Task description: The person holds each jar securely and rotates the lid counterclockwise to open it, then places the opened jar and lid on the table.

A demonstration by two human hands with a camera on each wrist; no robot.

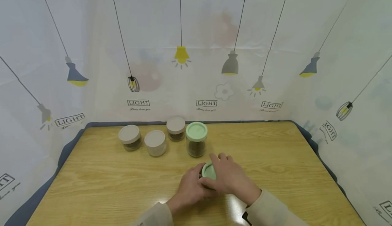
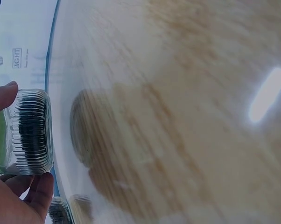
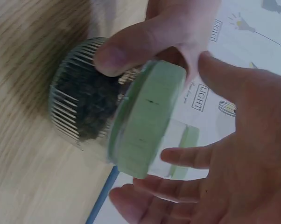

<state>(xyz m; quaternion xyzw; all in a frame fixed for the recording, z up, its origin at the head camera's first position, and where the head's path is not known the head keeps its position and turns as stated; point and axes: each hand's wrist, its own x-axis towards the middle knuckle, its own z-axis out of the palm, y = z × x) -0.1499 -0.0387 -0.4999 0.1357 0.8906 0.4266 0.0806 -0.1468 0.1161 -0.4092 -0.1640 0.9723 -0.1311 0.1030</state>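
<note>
Backdrop (image 1: 173, 95) behind the held jar (image 3: 98, 109) reads "LIGHT".

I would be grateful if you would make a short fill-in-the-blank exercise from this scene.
1. The ____ hand grips the ribbed glass jar.
2. The lid of that jar is coloured ____.
3. The white-lidded jars on the table number ____.
4. The framed word printed repeatedly on the backdrop is ____.

Missing words: left; green; three; LIGHT.
</note>
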